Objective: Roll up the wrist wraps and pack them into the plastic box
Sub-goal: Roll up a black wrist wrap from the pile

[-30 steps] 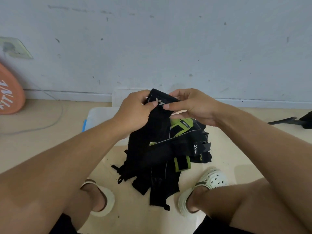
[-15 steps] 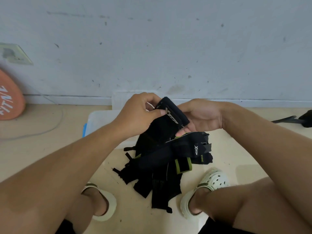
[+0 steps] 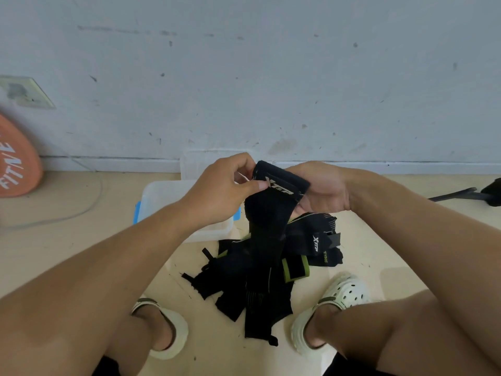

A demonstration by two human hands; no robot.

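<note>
Black elastic fills the middle of your view: you hold one wrist wrap (image 3: 273, 202) up above the floor (image 3: 67, 240), its top end folded over into the start of a roll with a white logo facing you; your left hand (image 3: 219, 191) pinches that rolled end between thumb and curled fingers; your right hand (image 3: 322, 188) cups the other side of it, fingers bent behind and under the fabric, so both hands grip the same wrap; its loose tail hangs down and reaches the pile of wrist wraps (image 3: 265, 272) lying on the floor between your feet; that pile is a tangle of black straps, some with lime-green edging and small printed lettering, one strap end trailing toward you; the plastic box (image 3: 162, 196) sits on the floor just beyond the pile and under your left forearm, translucent with blue clips at its sides, open at the top; its clear lid (image 3: 198, 161) leans against the wall (image 3: 271, 77) behind it; your white clogs (image 3: 344, 294) stand either side of the pile, near it but not touching; an orange weight plate (image 3: 16, 164) rests against the wall at far left, a thin cable (image 3: 89, 196) curving across the floor beside it; a dark object lies at the far right edge, too cropped to identify.
</note>
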